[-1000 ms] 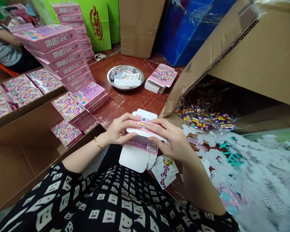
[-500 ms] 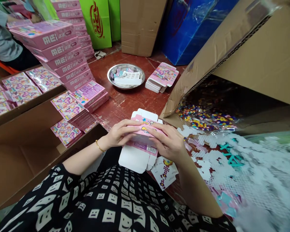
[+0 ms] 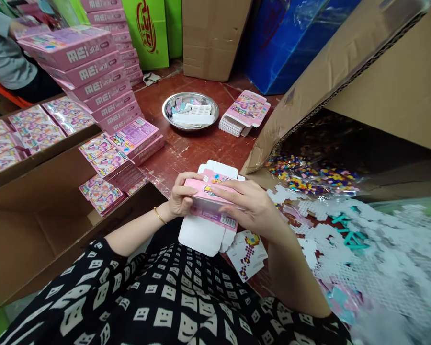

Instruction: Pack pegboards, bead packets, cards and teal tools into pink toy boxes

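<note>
Pink cardboard box (image 3: 206,212), white flaps spread, centre of frame, between both hands.
Left hand (image 3: 183,194) grips its left end, fingers curled; right hand (image 3: 255,203) clasps its right end, fingers over the top, thumb on the near side. Printed card (image 3: 247,258) lies just below. Steel bowl (image 3: 190,128) with white sheets and coloured pieces, upper centre; pile of flat cartons (image 3: 244,112) beside it. Stacked boxes (image 3: 93,72), upper left; white scraps (image 3: 388,254), lower right.

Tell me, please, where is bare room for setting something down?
Bare red tabletop lies between the metal bowl, carton stack and held carton. Crowded: left, piled pink boxes; right, scattered white pieces.
</note>
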`<state>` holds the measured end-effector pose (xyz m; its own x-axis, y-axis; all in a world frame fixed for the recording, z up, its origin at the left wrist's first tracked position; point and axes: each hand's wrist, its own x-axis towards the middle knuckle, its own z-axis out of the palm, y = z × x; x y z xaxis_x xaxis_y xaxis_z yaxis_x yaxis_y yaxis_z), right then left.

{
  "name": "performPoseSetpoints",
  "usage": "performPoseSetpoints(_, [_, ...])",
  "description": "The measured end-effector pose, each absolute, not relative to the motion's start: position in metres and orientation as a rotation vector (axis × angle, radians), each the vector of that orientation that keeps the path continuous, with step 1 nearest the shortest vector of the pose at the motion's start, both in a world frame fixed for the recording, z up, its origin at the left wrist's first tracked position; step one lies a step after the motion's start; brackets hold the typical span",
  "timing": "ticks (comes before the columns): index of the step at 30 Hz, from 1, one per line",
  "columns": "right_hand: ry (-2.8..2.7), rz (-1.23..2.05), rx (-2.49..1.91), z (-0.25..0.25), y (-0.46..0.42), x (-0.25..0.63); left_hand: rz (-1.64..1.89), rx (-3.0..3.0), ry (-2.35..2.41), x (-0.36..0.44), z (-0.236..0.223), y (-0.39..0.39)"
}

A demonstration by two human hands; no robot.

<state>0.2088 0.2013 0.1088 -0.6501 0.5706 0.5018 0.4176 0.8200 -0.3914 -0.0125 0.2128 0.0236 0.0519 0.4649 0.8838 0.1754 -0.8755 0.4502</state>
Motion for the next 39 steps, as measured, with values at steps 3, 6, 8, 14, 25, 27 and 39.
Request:
performPoseSetpoints(3, [-2.322, 0.266, -0.715, 0.093, 0.202, 0.212, 1.915, 2.086, 0.658, -0.002, 0.008, 0.219])
performPoseSetpoints(6, [-2.210, 0.167, -0.714, 0.079, 0.195, 0.215, 1.876, 1.966, 0.691, 0.003, -0.011, 0.217])
performPoseSetpoints(8, [-2.150, 0.099, -0.710, 0.072, 0.189, 0.216, 1.689, 1.937, 0.835, 0.000, -0.026, 0.210])
performPoseSetpoints(14, [-2.017, 0.100, -0.676, 0.064, 0.192, 0.214, 1.241, 1.987, 1.120, -0.025, -0.045, 0.190])
performPoseSetpoints(25, [-1.705, 0.420, -1.088, -0.006, 0.214, 0.233, 1.344, 1.195, 2.022, -0.216, 0.065, 0.287])
performPoseSetpoints(27, [-1.842, 0.355, -1.078, -0.027, 0.212, 0.225, 1.320, 1.167, 2.137, -0.236, 0.077, 0.298])
performPoseSetpoints(39, [-2.183, 0.392, -1.491, -0.057, 0.230, 0.218, 0.799, 1.981, 2.413, -0.183, 0.042, 0.307])
